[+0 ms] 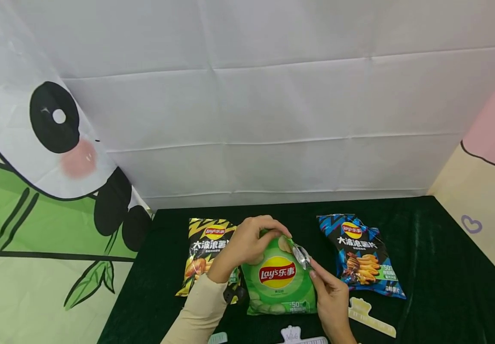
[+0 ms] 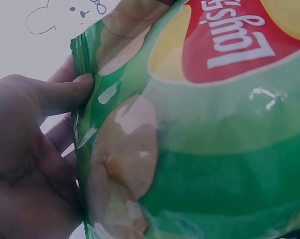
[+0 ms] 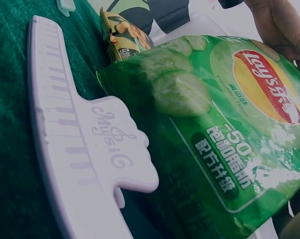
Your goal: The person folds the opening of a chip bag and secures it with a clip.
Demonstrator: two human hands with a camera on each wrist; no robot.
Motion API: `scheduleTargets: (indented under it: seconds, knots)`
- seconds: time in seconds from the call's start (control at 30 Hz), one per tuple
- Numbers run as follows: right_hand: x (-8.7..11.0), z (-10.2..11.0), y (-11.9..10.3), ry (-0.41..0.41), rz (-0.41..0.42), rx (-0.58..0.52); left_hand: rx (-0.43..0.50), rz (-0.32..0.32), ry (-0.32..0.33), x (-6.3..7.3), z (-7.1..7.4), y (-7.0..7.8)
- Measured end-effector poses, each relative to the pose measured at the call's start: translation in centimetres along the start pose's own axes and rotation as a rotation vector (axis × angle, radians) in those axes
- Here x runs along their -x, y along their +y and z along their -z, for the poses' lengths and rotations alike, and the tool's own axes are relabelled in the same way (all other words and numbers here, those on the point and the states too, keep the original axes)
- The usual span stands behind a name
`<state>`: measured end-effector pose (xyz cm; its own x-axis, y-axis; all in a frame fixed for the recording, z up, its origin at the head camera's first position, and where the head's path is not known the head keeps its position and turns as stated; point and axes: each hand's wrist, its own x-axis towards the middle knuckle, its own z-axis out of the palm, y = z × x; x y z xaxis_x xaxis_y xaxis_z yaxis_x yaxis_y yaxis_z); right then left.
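Observation:
A green Lay's chip bag (image 1: 273, 286), cucumber flavour by its print, is held up over the dark green cloth. My left hand (image 1: 251, 241) reaches across its top and pinches the upper edge, thumb (image 2: 65, 94) in front and fingers behind. At the upper right corner, my right hand (image 1: 331, 296) pinches the edge between thumb and fingers. There the bag's silver inner side (image 1: 301, 256) shows, folded or torn outward; I cannot tell which. In the right wrist view, a pale lilac piano-patterned clip (image 3: 110, 139) lies beside the bag's lower part.
A yellow-and-black chip bag (image 1: 200, 253) lies behind my left arm, a blue-and-black one (image 1: 359, 258) at the right. Near my right hand is a pale yellow clip (image 1: 369, 315). A pale green clip (image 1: 218, 338) shows at the front edge, partly cut off.

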<state>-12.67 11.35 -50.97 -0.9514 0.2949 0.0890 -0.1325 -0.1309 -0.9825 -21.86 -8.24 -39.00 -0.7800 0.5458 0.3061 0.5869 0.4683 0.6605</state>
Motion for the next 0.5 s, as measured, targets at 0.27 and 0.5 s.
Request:
scheduleTargets:
  seconds: [0.27,0.5]
  knots:
    - [0.3,0.2,-0.2,-0.023,-0.035,-0.062,-0.086,0.012,0.003,0.1,-0.1,0.9]
    - [0.0,0.5,-1.3,-0.043,-0.006,-0.145,-0.084,-0.041,0.011,0.1,-0.4,1.3]
